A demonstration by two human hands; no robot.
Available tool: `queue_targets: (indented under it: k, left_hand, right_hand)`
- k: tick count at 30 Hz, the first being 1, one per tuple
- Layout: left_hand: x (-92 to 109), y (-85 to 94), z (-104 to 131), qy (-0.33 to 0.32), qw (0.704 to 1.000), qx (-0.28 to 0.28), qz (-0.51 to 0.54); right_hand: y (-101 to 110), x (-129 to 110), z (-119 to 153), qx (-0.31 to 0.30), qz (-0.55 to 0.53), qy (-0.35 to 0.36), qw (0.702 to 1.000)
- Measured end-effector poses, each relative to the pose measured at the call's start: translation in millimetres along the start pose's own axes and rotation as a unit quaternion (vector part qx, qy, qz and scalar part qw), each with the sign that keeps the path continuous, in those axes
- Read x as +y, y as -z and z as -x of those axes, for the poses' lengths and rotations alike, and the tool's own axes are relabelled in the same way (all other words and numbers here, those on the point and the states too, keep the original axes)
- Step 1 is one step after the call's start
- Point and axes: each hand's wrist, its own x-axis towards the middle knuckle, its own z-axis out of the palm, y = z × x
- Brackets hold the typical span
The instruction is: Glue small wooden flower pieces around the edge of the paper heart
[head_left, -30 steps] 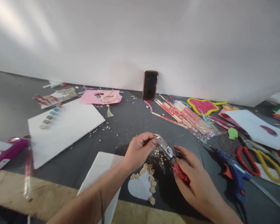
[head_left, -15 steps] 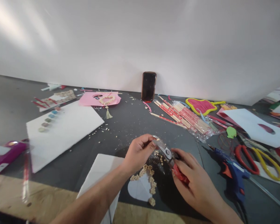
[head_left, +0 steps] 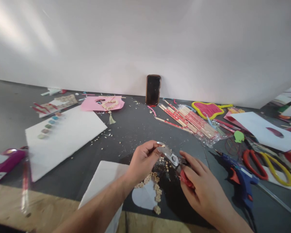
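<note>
My right hand (head_left: pixel 203 187) is wrapped around the red handles of pruning shears (head_left: pixel 174 160), whose metal blades point up and left. Close at the blade tips, my left hand (head_left: pixel 144 158) pinches a small pale wooden piece (head_left: pixel 163 146), mostly hidden by the fingers and blades. Below the hands lies a light, rounded paper shape (head_left: pixel 143 195), edged along its top and right side with small flower-shaped clusters of wooden slices (head_left: pixel 158 191). Loose cut bits (head_left: pixel 167 165) are scattered on the dark table beneath the shears.
A phone (head_left: pixel 153 89) leans against the white wall. Wrapped sticks (head_left: pixel 196 123) lie behind my hands. On the right are a blue glue gun (head_left: pixel 242 178) and scissors (head_left: pixel 255 165) with red and yellow handles. White boards (head_left: pixel 65 142) and a purple tool (head_left: pixel 8 163) are left.
The view has shifted slightly, moving the table things a little left. My right hand's fingers sit slightly farther apart around the shears. The left hand stays at the blades.
</note>
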Motion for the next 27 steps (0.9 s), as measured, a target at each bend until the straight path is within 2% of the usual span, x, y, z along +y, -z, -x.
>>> queue_targets:
  k: [6,11,19,27]
  left_hand:
    - [2,1.8,0,-0.017,1.0,-0.001,-0.009]
    - [5,-0.4,2,-0.025,0.999,-0.004,-0.032]
    - [0,-1.8,4,-0.02,0.998,0.009,-0.054]
    - [-3,-5.3,1,-0.009,0.999,0.035,-0.021]
  right_hand:
    - [-11,3,1,0.058,0.015,-0.046,0.997]
    - [-15,1,2,0.01,0.059,-0.052,0.997]
    - [-9,-2,4,-0.002,0.059,-0.051,0.997]
    - [-11,-2,2,-0.003,0.08,-0.082,0.993]
